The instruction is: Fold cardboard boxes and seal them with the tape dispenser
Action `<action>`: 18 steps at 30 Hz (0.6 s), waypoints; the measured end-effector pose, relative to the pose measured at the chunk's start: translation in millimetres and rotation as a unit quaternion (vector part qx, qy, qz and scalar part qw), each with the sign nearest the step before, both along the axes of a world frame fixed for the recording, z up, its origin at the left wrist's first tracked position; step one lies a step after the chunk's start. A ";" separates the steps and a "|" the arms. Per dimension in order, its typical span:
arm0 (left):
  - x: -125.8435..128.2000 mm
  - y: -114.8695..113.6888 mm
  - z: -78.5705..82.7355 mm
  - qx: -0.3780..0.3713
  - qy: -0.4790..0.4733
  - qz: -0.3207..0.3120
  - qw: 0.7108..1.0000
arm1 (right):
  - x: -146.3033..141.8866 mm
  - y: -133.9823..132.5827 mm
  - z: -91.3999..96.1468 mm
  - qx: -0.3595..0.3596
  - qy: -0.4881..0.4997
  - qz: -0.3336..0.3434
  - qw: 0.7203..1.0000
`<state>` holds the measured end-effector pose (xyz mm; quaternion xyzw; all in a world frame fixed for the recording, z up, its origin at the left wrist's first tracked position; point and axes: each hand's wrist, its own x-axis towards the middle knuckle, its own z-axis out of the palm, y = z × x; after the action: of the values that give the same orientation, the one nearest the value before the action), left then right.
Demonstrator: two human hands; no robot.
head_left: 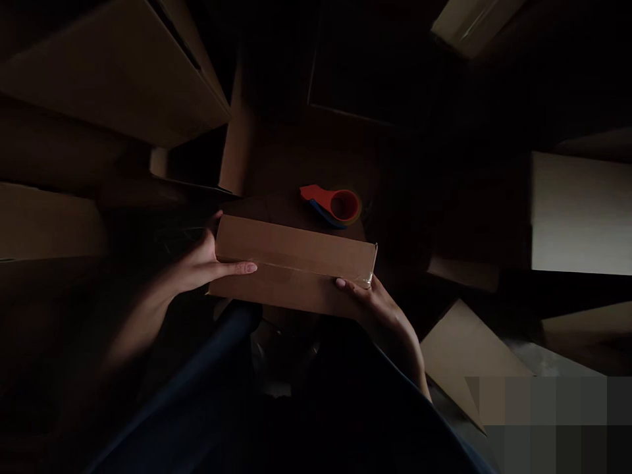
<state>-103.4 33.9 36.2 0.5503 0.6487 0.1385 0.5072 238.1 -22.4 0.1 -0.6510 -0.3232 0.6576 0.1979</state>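
Observation:
A long, closed brown cardboard box (296, 253) is held in front of me, with a seam running along its top. My left hand (207, 263) grips its left end, thumb behind and fingers laid across the top. At the box's near right corner, my right hand (380, 306) holds it from below with the thumb on top. A strip of clear tape shows at that right corner. Just behind the box lies a red tape dispenser (334, 205) with a blue part.
The room is very dark. Stacked cardboard boxes (113, 72) stand at the left and back. A pale box (580, 214) is at the right, and flat cardboard sheets (464, 355) lie at the lower right. My dark clothing fills the bottom.

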 end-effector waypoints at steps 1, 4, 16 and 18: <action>1.3 0.7 2.1 -0.010 -0.002 -0.004 1.000 | 0.0 0.1 1.8 0.000 0.002 0.007 1.000; 5.6 1.3 7.4 -0.029 -0.045 -0.004 0.999 | -1.1 0.2 8.6 -0.010 0.012 0.013 1.000; 4.9 -0.6 6.4 -0.062 -0.073 0.001 0.995 | -5.5 -2.0 14.9 -0.023 0.035 -0.020 0.999; 1.2 1.3 4.1 -0.083 -0.078 -0.004 0.993 | -0.2 -2.1 12.5 -0.001 0.030 0.017 0.999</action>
<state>-102.3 35.2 40.3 0.4964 0.6140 0.1248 0.6009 237.9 -24.5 12.6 -0.6258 -0.3276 0.6803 0.1954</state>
